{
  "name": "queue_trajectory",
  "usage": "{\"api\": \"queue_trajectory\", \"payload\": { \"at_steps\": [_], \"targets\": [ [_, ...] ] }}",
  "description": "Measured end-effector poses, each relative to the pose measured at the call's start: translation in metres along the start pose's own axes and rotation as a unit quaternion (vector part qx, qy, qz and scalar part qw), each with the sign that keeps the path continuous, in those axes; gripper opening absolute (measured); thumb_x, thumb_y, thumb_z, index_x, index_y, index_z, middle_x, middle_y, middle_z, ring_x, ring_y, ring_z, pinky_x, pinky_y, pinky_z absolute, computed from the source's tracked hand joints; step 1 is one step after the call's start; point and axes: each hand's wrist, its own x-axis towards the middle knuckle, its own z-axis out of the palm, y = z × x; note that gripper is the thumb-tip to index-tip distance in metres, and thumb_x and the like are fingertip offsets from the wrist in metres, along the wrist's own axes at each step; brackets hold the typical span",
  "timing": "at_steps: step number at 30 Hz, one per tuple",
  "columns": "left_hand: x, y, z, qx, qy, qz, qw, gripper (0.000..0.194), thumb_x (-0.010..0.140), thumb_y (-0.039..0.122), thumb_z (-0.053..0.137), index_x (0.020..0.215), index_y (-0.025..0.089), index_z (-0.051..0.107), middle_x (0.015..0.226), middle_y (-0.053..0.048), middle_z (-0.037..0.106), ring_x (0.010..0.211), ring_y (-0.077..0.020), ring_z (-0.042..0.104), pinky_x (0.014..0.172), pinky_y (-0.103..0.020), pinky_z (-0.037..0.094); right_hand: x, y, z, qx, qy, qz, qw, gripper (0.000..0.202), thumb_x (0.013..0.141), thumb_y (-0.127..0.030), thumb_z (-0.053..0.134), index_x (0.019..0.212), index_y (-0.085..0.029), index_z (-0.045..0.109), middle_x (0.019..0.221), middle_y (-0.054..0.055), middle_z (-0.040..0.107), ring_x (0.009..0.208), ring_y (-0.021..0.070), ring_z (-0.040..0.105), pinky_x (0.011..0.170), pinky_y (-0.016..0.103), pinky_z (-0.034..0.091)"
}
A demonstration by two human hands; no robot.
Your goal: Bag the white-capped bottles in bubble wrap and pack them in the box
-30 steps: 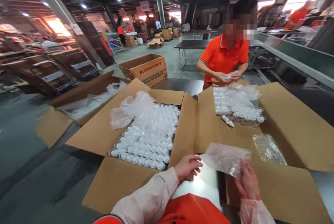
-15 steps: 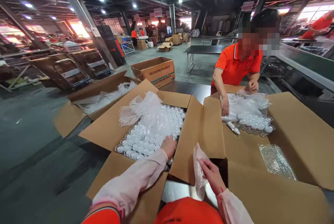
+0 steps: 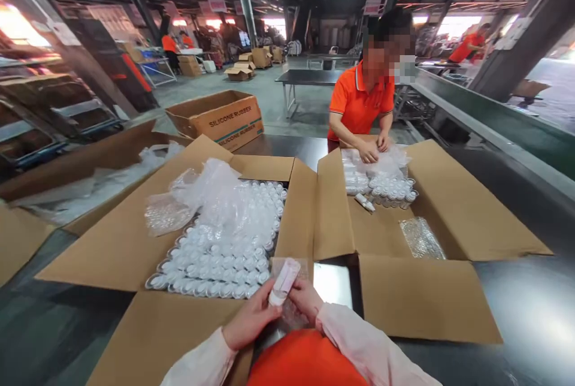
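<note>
My left hand (image 3: 254, 317) is closed around a small white bottle (image 3: 284, 281), tilted with its top end up to the right. My right hand (image 3: 306, 301) grips a clear bubble-wrap bag (image 3: 294, 316) just behind and under the bottle; some of its fingers are hidden. Left of my hands, an open cardboard box (image 3: 119, 254) holds rows of white-capped clear bottles (image 3: 211, 263). Crumpled bubble-wrap bags (image 3: 213, 194) cover part of those rows.
Across the dark table (image 3: 530, 290), a co-worker (image 3: 359, 98) handles bubble-wrapped bottles in a second open box (image 3: 431, 299). A loose bottle (image 3: 364, 203) and a flat bubble-wrap bag (image 3: 422, 238) lie inside it. A "SILICONE RUBBER" carton (image 3: 215, 122) stands at the back left.
My left hand has come out of the left box with a bottle and met my right hand at the bubble-wrap bag. The view has turned right; the co-worker's hands have come together.
</note>
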Motion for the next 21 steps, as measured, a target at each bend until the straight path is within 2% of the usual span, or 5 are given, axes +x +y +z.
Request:
{"api": "queue_trajectory", "payload": {
  "at_steps": [6, 10, 13, 17, 21],
  "targets": [
    [-0.006, -0.001, -0.016, 0.187, -0.029, -0.045, 0.981, 0.068, 0.064, 0.017, 0.061, 0.131, 0.027, 0.052, 0.14, -0.002, 0.049, 0.135, -0.0299, 0.032, 0.116, -0.039, 0.016, -0.013, -0.007, -0.022, -0.035, 0.149, -0.123, 0.98, 0.044, 0.079, -0.056, 0.048, 0.076, -0.017, 0.068, 0.073, 0.006, 0.063, 0.075, 0.0219, 0.058, 0.073, 0.035, 0.048],
    [0.001, 0.012, -0.012, 0.105, -0.036, -0.117, 0.987, 0.067, 0.064, 0.012, 0.059, 0.13, 0.023, 0.053, 0.085, -0.001, 0.069, 0.073, -0.0188, 0.062, 0.07, -0.029, 0.049, -0.033, -0.018, -0.031, -0.118, 0.179, -0.211, 0.954, 0.039, 0.087, -0.046, 0.044, 0.093, -0.017, 0.07, 0.083, 0.009, 0.064, 0.082, 0.0227, 0.058, 0.078, 0.036, 0.047],
    [0.019, 0.014, -0.005, -0.052, -0.006, -0.178, 0.983, 0.034, 0.068, 0.018, 0.063, 0.102, 0.018, 0.066, 0.054, 0.004, 0.059, 0.043, -0.0095, 0.048, 0.04, -0.018, 0.032, -0.049, -0.027, -0.032, -0.273, 0.136, -0.324, 0.895, 0.036, 0.093, -0.032, 0.038, 0.105, -0.018, 0.069, 0.08, 0.008, 0.063, 0.075, 0.0206, 0.059, 0.067, 0.032, 0.047],
    [0.046, 0.015, 0.01, -0.339, -0.008, -0.149, 0.929, 0.012, 0.063, 0.021, 0.066, 0.073, 0.013, 0.066, 0.067, -0.001, 0.067, 0.062, -0.0116, 0.061, 0.059, -0.021, 0.049, -0.064, -0.044, -0.034, -0.365, 0.151, -0.4, 0.827, 0.035, 0.095, -0.026, 0.035, 0.11, -0.017, 0.065, 0.081, 0.009, 0.062, 0.072, 0.0197, 0.057, 0.061, 0.03, 0.045],
    [0.063, 0.01, 0.034, -0.356, -0.07, -0.072, 0.929, 0.016, 0.062, 0.015, 0.068, 0.077, 0.012, 0.068, 0.074, -0.005, 0.07, 0.082, -0.0196, 0.065, 0.079, -0.031, 0.052, -0.069, -0.057, -0.037, -0.428, 0.18, -0.453, 0.761, 0.036, 0.096, -0.024, 0.031, 0.11, -0.018, 0.063, 0.076, 0.007, 0.059, 0.068, 0.0182, 0.052, 0.057, 0.028, 0.041]
  ]
}}
